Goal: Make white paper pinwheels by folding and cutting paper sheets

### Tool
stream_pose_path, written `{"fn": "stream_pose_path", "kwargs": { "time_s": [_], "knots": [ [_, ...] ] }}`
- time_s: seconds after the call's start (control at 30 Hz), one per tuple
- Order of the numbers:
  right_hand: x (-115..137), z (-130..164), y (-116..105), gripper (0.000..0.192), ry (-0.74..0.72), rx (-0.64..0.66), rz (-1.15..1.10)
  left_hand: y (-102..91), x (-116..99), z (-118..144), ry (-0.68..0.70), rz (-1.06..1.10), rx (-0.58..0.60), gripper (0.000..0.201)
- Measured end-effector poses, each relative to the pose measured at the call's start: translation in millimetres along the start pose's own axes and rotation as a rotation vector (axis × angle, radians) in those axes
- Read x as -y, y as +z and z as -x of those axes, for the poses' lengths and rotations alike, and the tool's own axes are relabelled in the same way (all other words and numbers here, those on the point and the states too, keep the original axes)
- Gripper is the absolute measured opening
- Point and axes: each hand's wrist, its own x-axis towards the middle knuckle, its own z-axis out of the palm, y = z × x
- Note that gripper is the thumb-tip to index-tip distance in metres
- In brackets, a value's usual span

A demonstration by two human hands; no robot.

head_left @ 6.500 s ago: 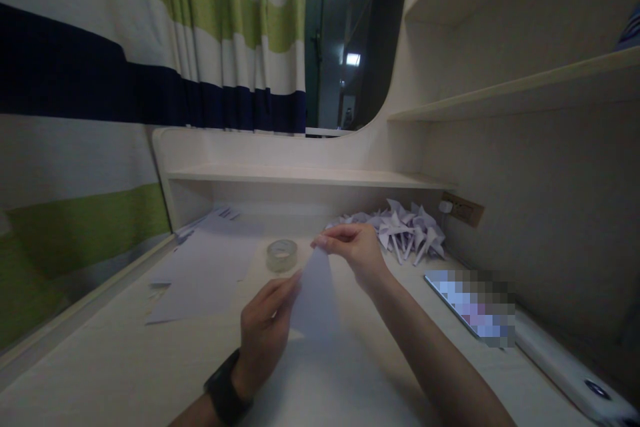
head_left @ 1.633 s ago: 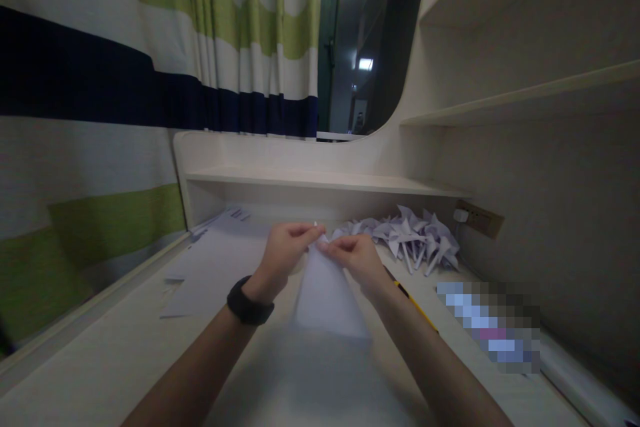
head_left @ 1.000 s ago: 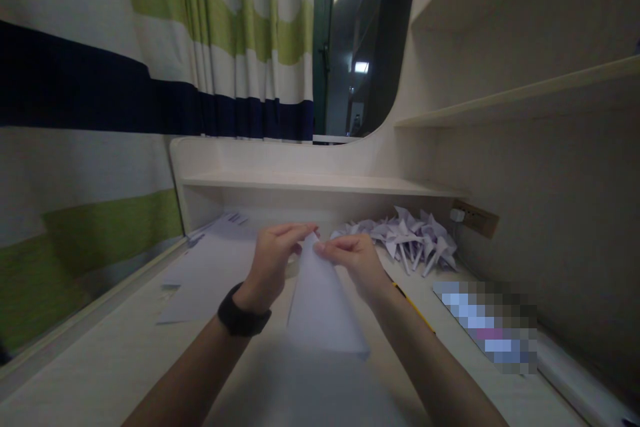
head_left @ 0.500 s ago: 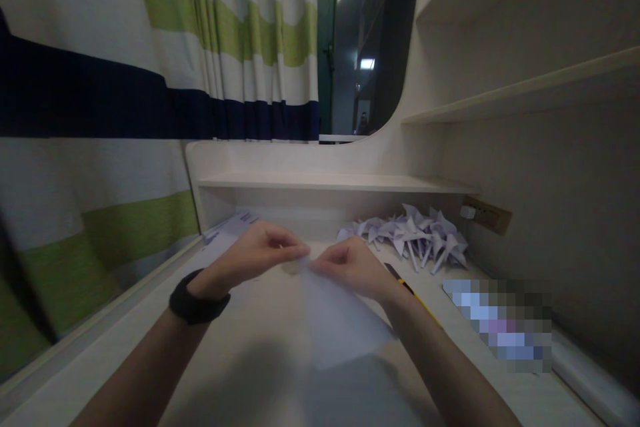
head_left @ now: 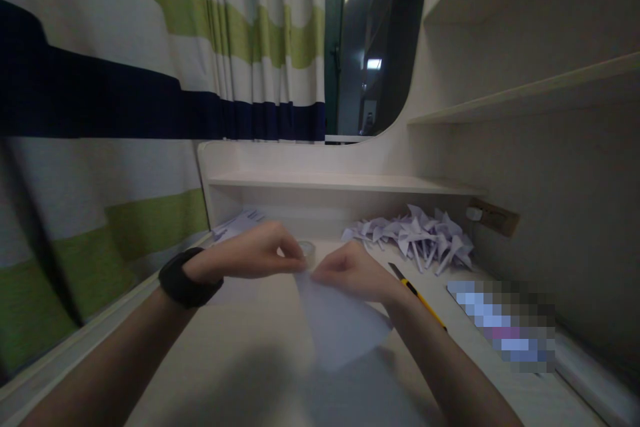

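A folded sheet of white paper [head_left: 340, 323] lies on the pale desk [head_left: 235, 353], pointing away from me. My left hand [head_left: 250, 257], with a black watch on its wrist, pinches the sheet's far tip from the left. My right hand [head_left: 353, 273] pinches the same tip from the right, fingers curled over it. Both hands meet at the tip. A roll of clear tape [head_left: 306, 251] peeks out just behind my fingers.
A heap of folded white paper pieces [head_left: 417, 237] lies at the back right under a low shelf [head_left: 345, 181]. A yellow-and-black utility knife [head_left: 417, 295] lies by my right wrist. Loose sheets [head_left: 235, 221] sit at the back left. A striped curtain [head_left: 125, 80] hangs left.
Both hands came together on the sheet's far tip and pressed it lower onto the desk. The sheet now lies flatter. My view shifted slightly left.
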Motion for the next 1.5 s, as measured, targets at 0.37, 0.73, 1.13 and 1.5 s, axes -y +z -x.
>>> {"fn": "stream_pose_path", "kwargs": {
  "time_s": [0.37,0.73,1.13,1.5],
  "knots": [
    [7.4,2.8,-2.3,0.032,-0.011,0.082,0.002,-0.5,-9.9,-0.5,0.001,0.038,0.082,0.017],
    [6.7,8.4,-15.3,0.026,0.027,0.186,-0.029,-32.6,-10.0,20.9,-0.1,0.075,0.173,0.017],
    [-16.3,-14.9,5.1,0.038,0.094,-0.276,-0.173,55.2,14.9,-1.0,-0.311,0.578,-0.527,0.03],
    [-40.8,-21.8,12.3,0.047,0.218,-0.261,-0.244,81.3,36.5,-7.4,-0.337,0.719,-0.687,0.033]
  ]
}}
